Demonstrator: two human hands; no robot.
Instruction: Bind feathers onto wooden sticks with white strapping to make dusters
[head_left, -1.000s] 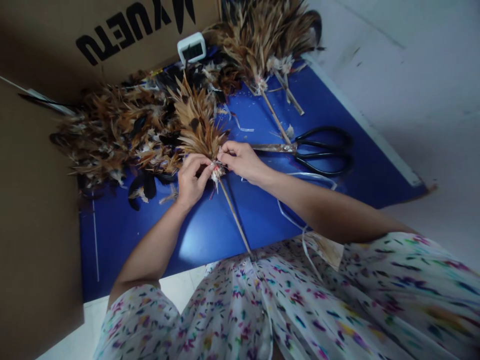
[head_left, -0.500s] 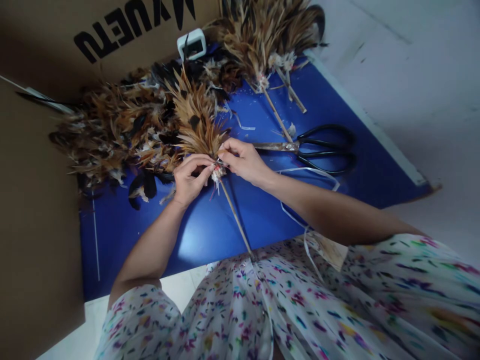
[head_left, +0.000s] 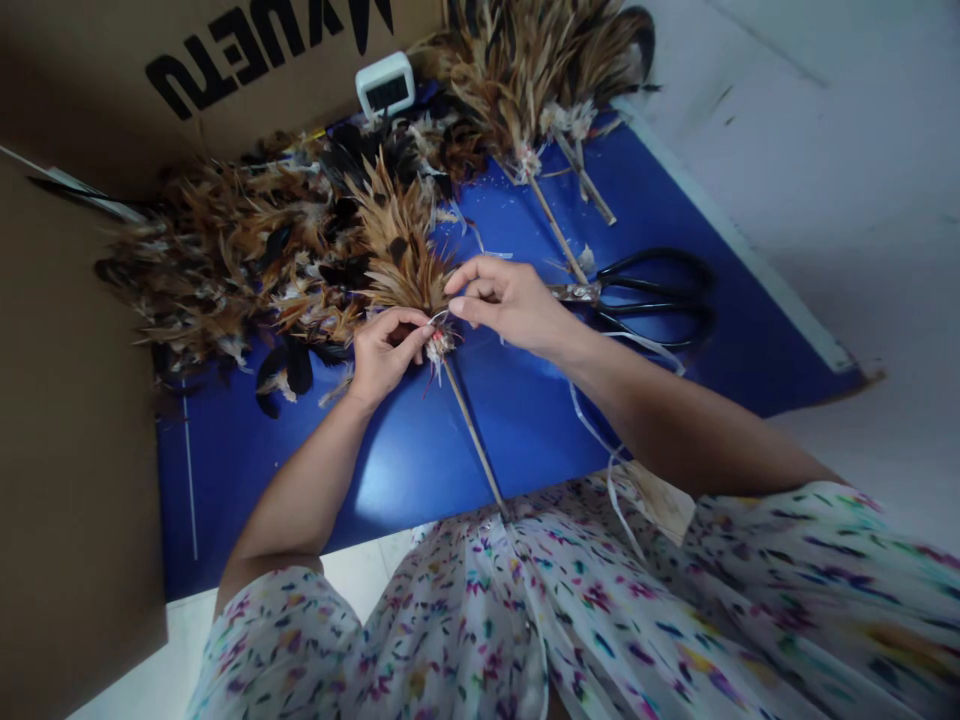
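Note:
A feather duster (head_left: 409,270) with brown feathers lies in front of me, its thin stick (head_left: 474,430) running down toward my lap. My left hand (head_left: 382,358) is closed at the left of the feather bases, thumb and forefinger pinching the duster's binding. On the other side, my right hand (head_left: 517,305) is closed in a pinch on a thin white plastic string (head_left: 439,316), which bridges the small gap to my left fingertips. White and reddish feather bases (head_left: 439,343) show just below the fingers. The right hand covers part of the scissors' blades.
Black-handled scissors (head_left: 652,295) lie right of my hands on the blue table (head_left: 300,480). Loose feathers (head_left: 225,250) are heaped at left. More dusters (head_left: 517,80) and a white digital timer (head_left: 386,85) stand at the back, by a cardboard box (head_left: 82,400). White plastic strip (head_left: 592,425) trails into my lap.
My right hand has moved right and slightly up, away from my left fingertips, with the string showing between them. My left hand stays at the duster's binding.

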